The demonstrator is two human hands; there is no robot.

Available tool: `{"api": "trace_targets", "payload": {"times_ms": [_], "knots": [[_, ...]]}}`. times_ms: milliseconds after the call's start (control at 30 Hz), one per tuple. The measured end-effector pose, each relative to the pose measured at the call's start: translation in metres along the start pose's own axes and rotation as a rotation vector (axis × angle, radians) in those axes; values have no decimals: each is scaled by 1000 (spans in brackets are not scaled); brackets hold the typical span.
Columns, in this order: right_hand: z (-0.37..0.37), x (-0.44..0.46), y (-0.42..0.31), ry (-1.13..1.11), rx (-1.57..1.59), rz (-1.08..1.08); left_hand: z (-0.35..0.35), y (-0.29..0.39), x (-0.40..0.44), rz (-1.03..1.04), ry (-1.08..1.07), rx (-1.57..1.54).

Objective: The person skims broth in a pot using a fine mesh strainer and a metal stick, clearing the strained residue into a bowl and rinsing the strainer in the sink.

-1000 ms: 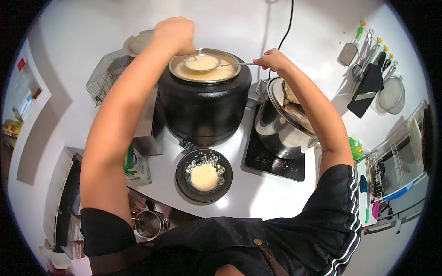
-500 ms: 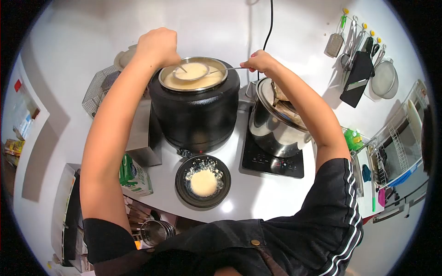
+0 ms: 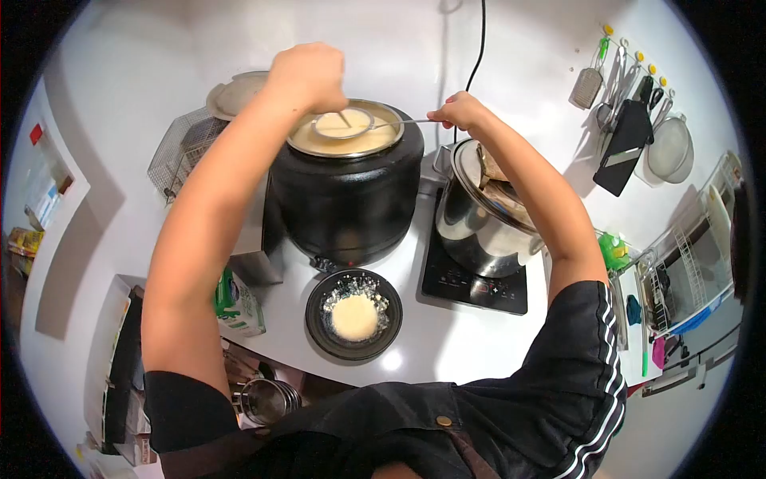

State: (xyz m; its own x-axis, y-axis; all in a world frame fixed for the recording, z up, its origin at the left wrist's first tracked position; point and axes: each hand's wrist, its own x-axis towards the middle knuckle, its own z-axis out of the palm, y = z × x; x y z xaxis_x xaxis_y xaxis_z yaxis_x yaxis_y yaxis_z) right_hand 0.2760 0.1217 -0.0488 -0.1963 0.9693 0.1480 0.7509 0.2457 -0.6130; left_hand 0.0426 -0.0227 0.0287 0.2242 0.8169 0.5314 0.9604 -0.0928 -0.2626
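Note:
A black round soup pot (image 3: pixel 347 203) with a metal rim holds creamy yellow liquid (image 3: pixel 375 142). Over its opening is a round strainer (image 3: pixel 345 125) with pale liquid in it. My right hand (image 3: pixel 459 112) pinches the strainer's thin handle at the right of the pot. Above the pot's left side, my left hand (image 3: pixel 309 76) is closed around a thin stick-like utensil (image 3: pixel 344 118), whose lower end dips into the strainer; the rest is hidden by the fist. A black bowl (image 3: pixel 317 339) with a creamy yellow mass and white bits sits in front of the pot.
A steel pot (image 3: pixel 487 235) stands on a black induction cooker (image 3: pixel 475 292) at the right. Left are a wire basket (image 3: pixel 179 152) and a green-white package (image 3: pixel 238 305). Graters, peelers and sieves (image 3: pixel 670 149) hang on the right wall. A black cord (image 3: pixel 481 48) runs down the back wall.
My left hand has shifted over the strainer with its utensil, still closed. My right hand keeps its hold on the handle. The whole view has also shifted with the camera.

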Motion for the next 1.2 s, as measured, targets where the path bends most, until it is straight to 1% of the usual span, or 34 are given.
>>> {"api": "trace_targets", "payload": {"times_ms": [67,167,267,400,467,567,700,767,800,867,1000,1100,1167,1200], "knots": [[1,0,-1,-7,-1,45,-8,10,4,-40,-147,41],[0,-4,-2,-3,44,16,4,-4,13,-77,-108,86],[-4,-7,0,17,41,-12,1,-14,9,-121,-123,93],[-3,-2,4,-5,-11,8,-6,-3,4,-81,-184,81],[1,-2,3,27,-12,10,-8,7,5,-1,-167,37],[0,-9,-2,-2,44,-2,-3,10,10,-40,-112,47],[-6,-12,-4,17,49,-16,1,-5,12,-83,-107,51],[-8,-14,-6,14,31,-22,-4,-6,9,-95,-168,69],[-7,-12,-3,15,34,-20,-7,-3,7,-93,-169,70],[-4,-8,0,38,22,-29,-13,6,4,-14,-149,49],[1,-12,-8,-22,49,10,-7,11,12,-40,-168,51],[-1,-16,-12,-16,63,6,8,-4,14,-55,-131,82],[-4,-13,-8,-15,56,2,20,-20,12,-62,81,25],[-5,-12,-6,-21,44,-8,15,-18,11,-52,80,25]]}}
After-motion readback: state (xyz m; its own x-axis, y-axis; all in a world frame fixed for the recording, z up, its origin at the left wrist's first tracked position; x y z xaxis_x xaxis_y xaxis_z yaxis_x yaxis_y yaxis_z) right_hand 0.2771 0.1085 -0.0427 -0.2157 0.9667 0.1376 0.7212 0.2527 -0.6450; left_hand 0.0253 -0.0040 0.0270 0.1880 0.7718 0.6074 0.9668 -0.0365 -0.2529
